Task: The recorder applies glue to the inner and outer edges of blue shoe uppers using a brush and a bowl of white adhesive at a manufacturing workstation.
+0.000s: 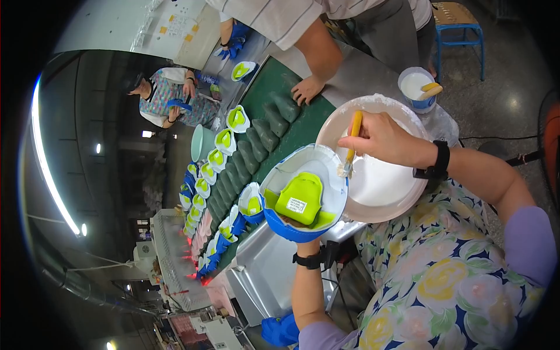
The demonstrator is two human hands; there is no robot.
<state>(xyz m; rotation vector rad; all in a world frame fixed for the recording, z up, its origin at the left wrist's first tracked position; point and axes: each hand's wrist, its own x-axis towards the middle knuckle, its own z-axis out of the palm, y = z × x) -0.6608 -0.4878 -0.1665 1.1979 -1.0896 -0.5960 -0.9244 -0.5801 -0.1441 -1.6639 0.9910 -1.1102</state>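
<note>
My left hand (308,248) holds up a blue shoe upper (300,233) from beneath; most of its fingers are hidden behind the upper. A lime-green lining (300,198) with a small white label shows inside, within a pale, white-coated rim. Pinched in my right hand (379,137) is a yellow-handled brush (354,131). Its bristles touch the upper's right rim. Just beyond, below my right hand, sits a wide cream basin (332,125) of white liquid (379,181).
A green conveyor belt (274,76) carries dark foot-shaped pieces (265,137) and rows of similar uppers (224,140). A co-worker's hand (309,90) rests on it. At right stand a white tub (429,105) with another brush and a blue-legged stool (461,35). A metal tray (265,268) lies nearer.
</note>
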